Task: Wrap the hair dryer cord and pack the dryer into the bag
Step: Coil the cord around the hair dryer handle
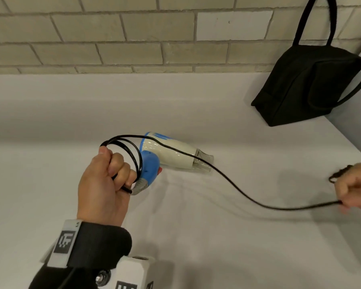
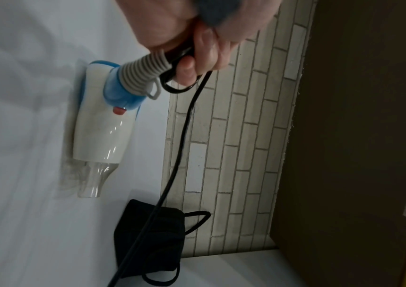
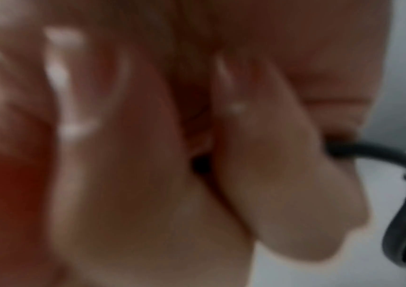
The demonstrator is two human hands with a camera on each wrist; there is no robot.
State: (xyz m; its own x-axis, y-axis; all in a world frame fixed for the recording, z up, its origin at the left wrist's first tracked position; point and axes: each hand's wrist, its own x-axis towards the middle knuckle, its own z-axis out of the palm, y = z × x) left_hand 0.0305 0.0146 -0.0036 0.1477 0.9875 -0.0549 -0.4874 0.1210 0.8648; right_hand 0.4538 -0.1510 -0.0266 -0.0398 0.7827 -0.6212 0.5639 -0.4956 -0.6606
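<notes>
While the left hand (image 1: 104, 182) grips a few loops of cord (image 1: 227, 176) in a closed fist, the dryer (image 1: 171, 153) lies on its side on the white surface (image 1: 196, 247) just beyond that fist, nozzle pointing toward the right hand (image 1: 354, 190). The grey strain relief (image 2: 142, 71) at the handle end sits against the left fingers (image 2: 206, 56). From the loops, the free cord runs across the dryer body and sags in a slack arc to the right hand, whose fingers are curled round it. The plug is not visible.

Handling, as judged: the cord is flexible but springy and will tend to uncoil if the fist relaxes, so keep the loops pinched until the last turn is secured. The dryer appears light, with a smooth glossy shell that may slip; take it by the blue handle (image 1: 150, 163), not the clear nozzle (image 1: 204, 161), which looks the most fragile part.

Clearance: the bag (image 1: 300, 86) stands well beyond the right hand, against the brick wall (image 1: 113, 38), with one strap raised. The surface's edge runs close on the outer side of the right hand, so sweep the cord inward. Open surface lies between both hands and on the near side of them. Whether the bag mouth is open cannot be told.
</notes>
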